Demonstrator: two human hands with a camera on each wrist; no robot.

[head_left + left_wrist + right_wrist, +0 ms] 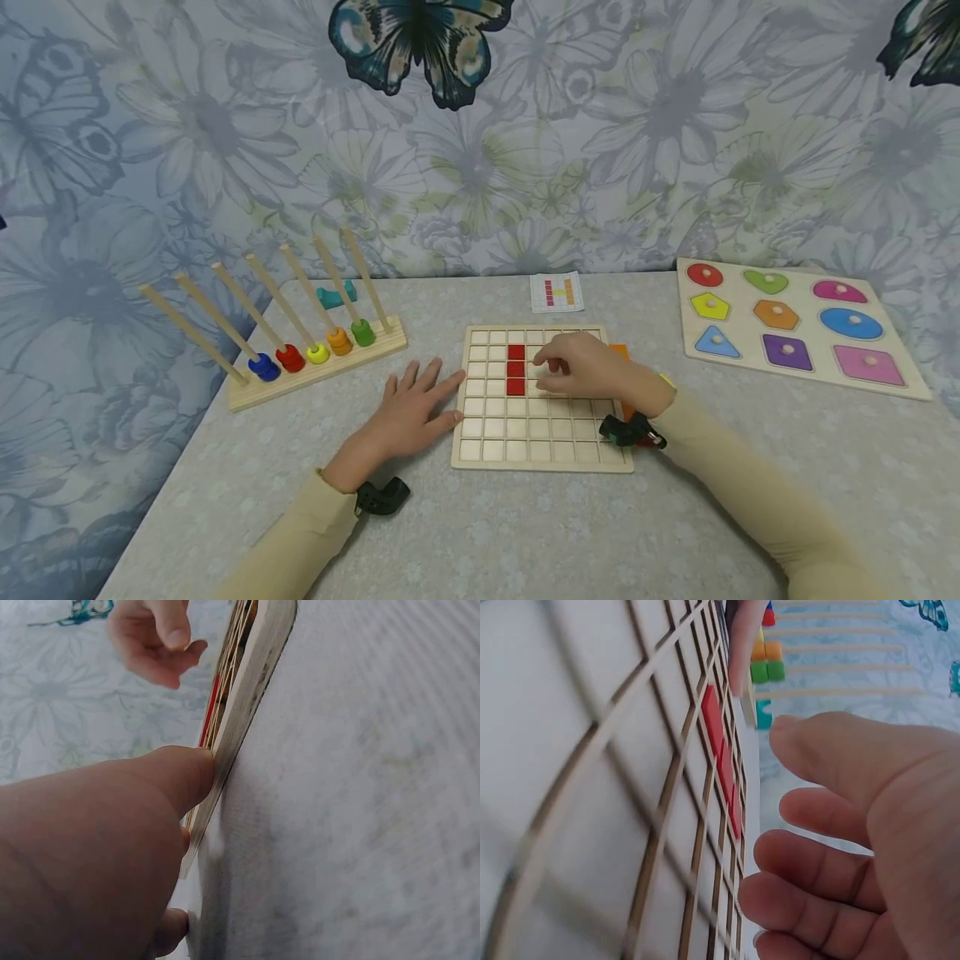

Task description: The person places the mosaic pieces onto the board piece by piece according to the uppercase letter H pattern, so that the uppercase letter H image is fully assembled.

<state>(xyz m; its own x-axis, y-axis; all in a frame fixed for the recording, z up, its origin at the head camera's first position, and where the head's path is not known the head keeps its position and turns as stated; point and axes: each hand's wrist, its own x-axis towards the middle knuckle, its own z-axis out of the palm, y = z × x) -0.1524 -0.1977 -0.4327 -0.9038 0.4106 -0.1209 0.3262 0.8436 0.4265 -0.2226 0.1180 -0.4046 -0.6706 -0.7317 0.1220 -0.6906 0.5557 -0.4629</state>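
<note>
A wooden grid board [543,450] lies flat on the table. Three red square tiles [516,368] fill a short column of its cells. My left hand [408,412] is spread beside the board, its thumb touching the left edge, as the left wrist view confirms. Over the cells just right of the red tiles hovers my right hand [581,367], fingers loosely bent. Between its thumb and fingertips the right wrist view shows a gap with nothing held. Orange pieces [619,351] peek out past the board's right side, partly hidden by the right hand and wrist.
Behind the board lies a small pattern card [557,305] with coloured squares. At the left stands a wooden peg rack [318,368] with coloured beads, a teal piece [330,298] behind it. A knobbed shape puzzle [795,358] lies at the back right, near the patterned wall.
</note>
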